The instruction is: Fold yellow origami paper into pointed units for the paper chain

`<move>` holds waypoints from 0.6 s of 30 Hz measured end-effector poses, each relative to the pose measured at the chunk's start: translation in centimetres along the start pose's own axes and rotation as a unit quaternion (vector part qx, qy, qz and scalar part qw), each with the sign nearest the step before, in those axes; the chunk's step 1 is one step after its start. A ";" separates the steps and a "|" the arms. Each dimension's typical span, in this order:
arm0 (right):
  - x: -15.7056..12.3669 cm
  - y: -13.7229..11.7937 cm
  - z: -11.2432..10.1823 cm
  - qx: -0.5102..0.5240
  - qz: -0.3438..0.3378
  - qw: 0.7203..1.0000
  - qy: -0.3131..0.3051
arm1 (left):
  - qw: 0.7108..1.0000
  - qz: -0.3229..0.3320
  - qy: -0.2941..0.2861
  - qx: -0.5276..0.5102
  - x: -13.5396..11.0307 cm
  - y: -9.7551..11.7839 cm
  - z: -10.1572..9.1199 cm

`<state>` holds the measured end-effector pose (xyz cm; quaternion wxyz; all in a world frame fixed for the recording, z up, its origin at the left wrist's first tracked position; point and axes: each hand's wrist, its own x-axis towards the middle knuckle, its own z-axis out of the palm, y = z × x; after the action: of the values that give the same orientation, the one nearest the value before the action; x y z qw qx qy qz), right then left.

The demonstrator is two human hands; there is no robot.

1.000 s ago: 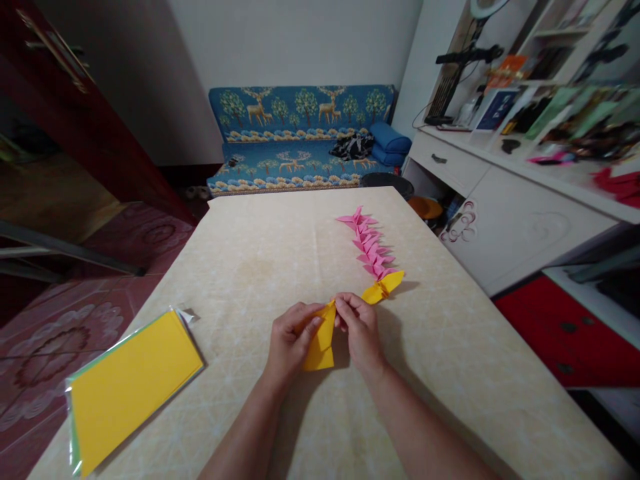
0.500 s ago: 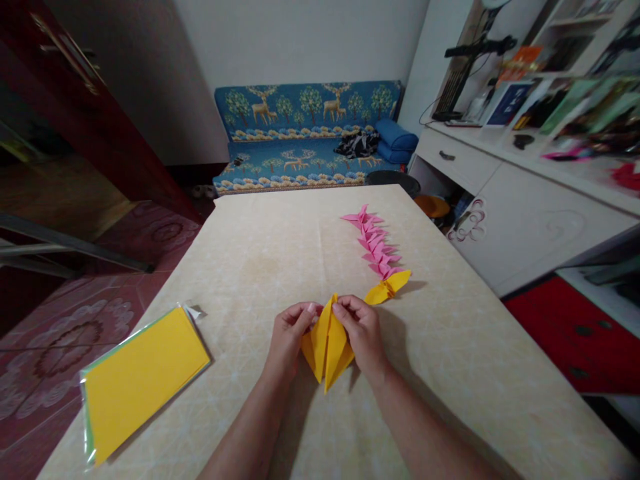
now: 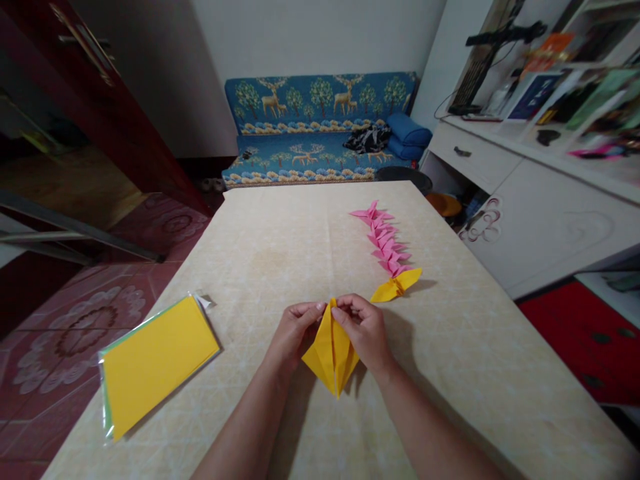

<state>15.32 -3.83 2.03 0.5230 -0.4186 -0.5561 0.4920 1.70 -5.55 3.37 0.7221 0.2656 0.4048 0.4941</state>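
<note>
A partly folded sheet of yellow origami paper (image 3: 334, 353), shaped like a long diamond with a slit down its middle, is held between my hands over the table. My left hand (image 3: 299, 327) pinches it near the top point with thumb and finger. On the other side of that point, my right hand (image 3: 364, 328) grips the upper right edge, thumb in front. Beyond my right hand lies a yellow paper crane (image 3: 397, 287), touching the end of a row of several pink paper cranes (image 3: 387, 241).
A clear packet of yellow paper (image 3: 163, 363) with a green edge lies at the table's left. The table (image 3: 280, 220) has a pale patterned cover. Past it stand a blue sofa (image 3: 320, 143) and, at right, a white cabinet (image 3: 550, 193) with clutter on top.
The left flap of the yellow paper has swung outward, and its two lower tips now meet in nearly one point. Both hands keep their pinch. The whole view has shifted slightly.
</note>
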 end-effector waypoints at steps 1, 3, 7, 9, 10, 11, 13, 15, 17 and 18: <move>0.0 0.0 0.0 -0.010 -0.005 1.000 0.000 | 1.000 -0.002 -0.004 0.000 0.0 0.0 0.0; -0.1 0.0 0.0 -0.029 -0.017 0.999 0.005 | 1.000 -0.005 -0.008 0.004 0.0 0.0 0.0; -0.1 -0.1 0.1 -0.063 -0.054 0.996 0.018 | 1.000 0.000 -0.007 0.013 0.0 0.0 0.1; 0.0 -0.2 0.1 -0.074 -0.073 0.994 0.022 | 1.000 0.001 -0.005 0.015 0.1 0.0 0.2; 0.0 -0.3 0.1 -0.077 -0.080 0.994 0.023 | 1.000 0.000 -0.005 0.012 0.1 0.1 0.2; 0.1 -0.3 0.1 -0.078 -0.085 0.993 0.027 | 1.000 -0.002 -0.006 0.008 0.2 0.1 0.3; 0.1 -0.3 0.1 -0.077 -0.089 0.992 0.037 | 1.000 -0.008 -0.007 -0.004 0.2 0.2 0.6; 0.1 -0.3 0.0 -0.068 -0.084 0.993 0.046 | 1.000 -0.013 -0.002 -0.013 0.2 0.3 0.9; 0.1 -0.2 0.0 -0.052 -0.065 0.996 0.045 | 1.000 -0.015 0.002 -0.023 0.2 0.4 1.0; 0.1 -0.1 0.1 -0.044 -0.052 0.997 0.042 | 0.999 -0.018 0.000 -0.029 0.3 0.4 1.0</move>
<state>15.26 -3.76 2.17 0.5516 -0.4319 -0.5757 0.4217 2.42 -5.14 4.09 0.7382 0.2376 0.3948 0.4927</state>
